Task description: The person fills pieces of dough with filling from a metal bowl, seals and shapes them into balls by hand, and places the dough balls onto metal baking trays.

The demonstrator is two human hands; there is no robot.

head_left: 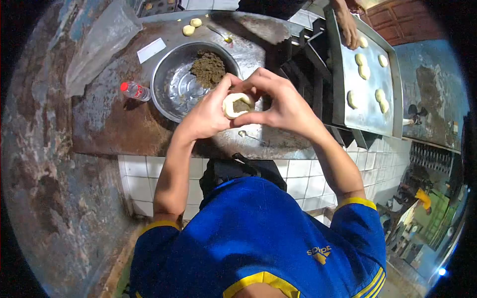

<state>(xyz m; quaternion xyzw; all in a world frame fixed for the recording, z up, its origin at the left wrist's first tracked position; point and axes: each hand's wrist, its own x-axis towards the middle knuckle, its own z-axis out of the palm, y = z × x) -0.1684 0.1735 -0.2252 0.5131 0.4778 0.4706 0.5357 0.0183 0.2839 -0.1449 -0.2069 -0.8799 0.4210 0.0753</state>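
A round piece of pale dough point(229, 106) with brown filling point(240, 106) showing in its open middle is held between my two hands. My left hand point(211, 110) is curled around its left side. My right hand point(279, 102) grips its right side, thumb below and fingers above. Just behind my hands stands a wide metal bowl point(166, 94) with a mound of brown filling point(208, 68) at its right side. A spoon point(253, 137) lies close to the table's front edge, below the dough.
A bottle with a red cap point(136, 91) and a white card point(151, 50) are left of the bowl. Two dough balls point(189, 30) and another spoon point(218, 34) lie behind it. At right, another person's hand point(350, 34) reaches over a metal tray point(367, 121) of dough pieces.
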